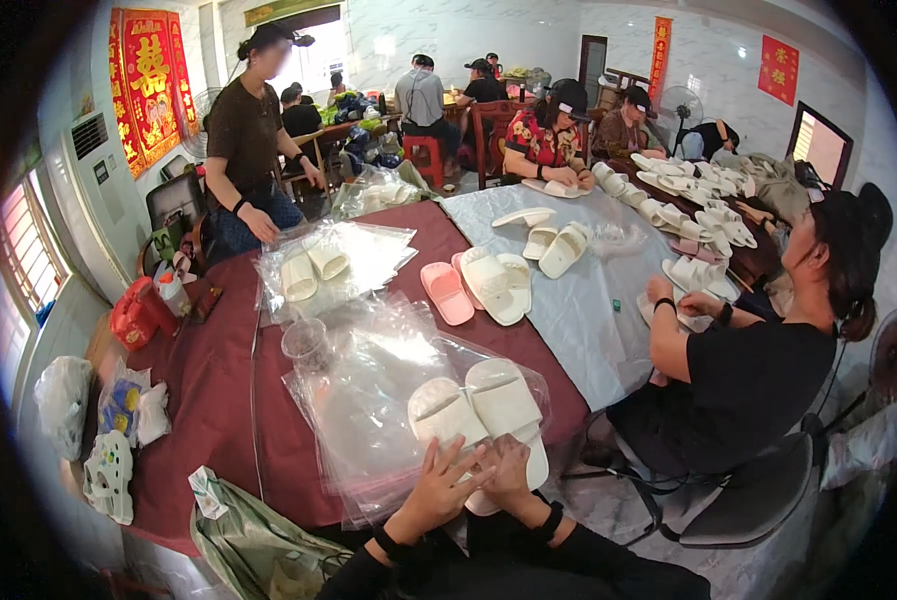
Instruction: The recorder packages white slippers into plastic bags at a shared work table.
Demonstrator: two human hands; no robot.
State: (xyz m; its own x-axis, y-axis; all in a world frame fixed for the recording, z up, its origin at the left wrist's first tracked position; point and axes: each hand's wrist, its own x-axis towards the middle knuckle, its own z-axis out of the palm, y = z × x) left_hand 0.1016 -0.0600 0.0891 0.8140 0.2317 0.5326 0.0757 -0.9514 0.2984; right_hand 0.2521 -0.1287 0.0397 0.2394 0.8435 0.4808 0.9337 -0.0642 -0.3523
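A pair of white slide slippers, the left slipper (443, 412) beside the right slipper (506, 400), is at the near edge of the table in front of me, over clear plastic. My left hand (441, 492) lies at the near end of the left slipper, its fingers stretched and slightly apart. Close beside it, my right hand (510, 472) has its fingers curled at the near part of the right slipper, partly covering it. Under and left of the pair spreads a stack of clear plastic bags (364, 385).
A clear plastic cup (306, 342) stands by the bags. Pink slippers (448, 293) and more white slippers (496, 287) lie farther off. Bagged slippers (314, 265) are at the far left, near a standing person (249, 140). A seated co-worker (749, 370) handles slippers at right. A green sack (259, 540) hangs nearby.
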